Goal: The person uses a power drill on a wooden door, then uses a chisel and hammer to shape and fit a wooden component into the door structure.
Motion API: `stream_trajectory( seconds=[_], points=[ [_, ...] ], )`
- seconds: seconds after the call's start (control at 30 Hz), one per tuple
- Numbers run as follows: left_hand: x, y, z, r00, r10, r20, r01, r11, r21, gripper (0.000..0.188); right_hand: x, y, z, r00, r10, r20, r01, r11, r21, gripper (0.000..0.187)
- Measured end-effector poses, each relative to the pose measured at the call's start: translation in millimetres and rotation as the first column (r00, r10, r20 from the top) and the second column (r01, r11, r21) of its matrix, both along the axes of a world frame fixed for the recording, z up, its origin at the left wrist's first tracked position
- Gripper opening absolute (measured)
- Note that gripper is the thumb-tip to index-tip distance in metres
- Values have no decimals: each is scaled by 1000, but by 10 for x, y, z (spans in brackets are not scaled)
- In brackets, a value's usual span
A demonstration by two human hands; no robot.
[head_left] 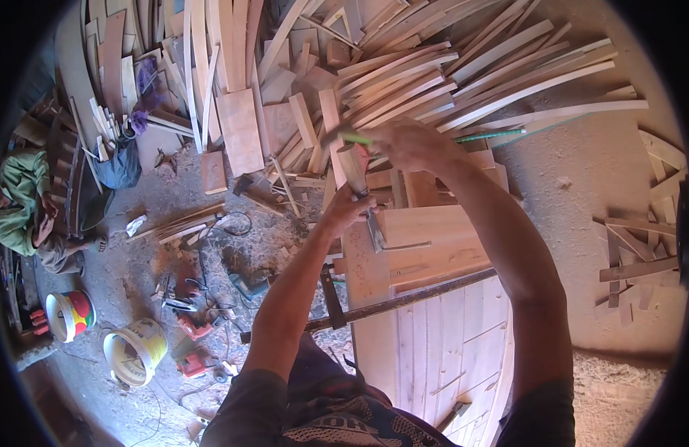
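My left hand point(347, 211) is wrapped round a chisel point(351, 165) with a thick wooden handle. The chisel's metal blade points down and meets a long wooden plank point(370, 277) near its edge. Above it, my right hand point(415, 146) is closed on the green handle of a hammer point(356, 138). The hammer head, smeared by motion, hangs close to the top of the chisel handle. Beside the plank lies a broad wooden panel point(440, 231). A long metal bar clamp point(415, 299) crosses the wood nearer to me.
Stacked timber strips point(404, 82) fill the far side. On the left floor lie red power tools point(193, 326), cords and two buckets point(136, 352) point(70, 316). Another person point(28, 201) in green sits at the far left. Wooden frames point(642, 246) lie at right.
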State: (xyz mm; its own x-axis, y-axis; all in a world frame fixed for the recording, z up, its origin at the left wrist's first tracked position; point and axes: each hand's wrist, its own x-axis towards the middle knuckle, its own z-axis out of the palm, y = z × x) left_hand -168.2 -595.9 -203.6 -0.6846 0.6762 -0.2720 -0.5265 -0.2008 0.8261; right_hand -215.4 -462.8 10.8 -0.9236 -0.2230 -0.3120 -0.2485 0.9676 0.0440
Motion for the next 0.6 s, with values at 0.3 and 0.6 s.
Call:
stream_trajectory(
  seconds=[0.3,0.6],
  points=[
    [654,130,980,784,61,-618,-83,997,-6,26,1907,818,-148,524,-850,-43,434,311,-845,45],
    [795,216,995,569,-308,-763,25,933,-358,34,4089,42,-997,-33,-869,493,412,-462,-785,48]
  ],
)
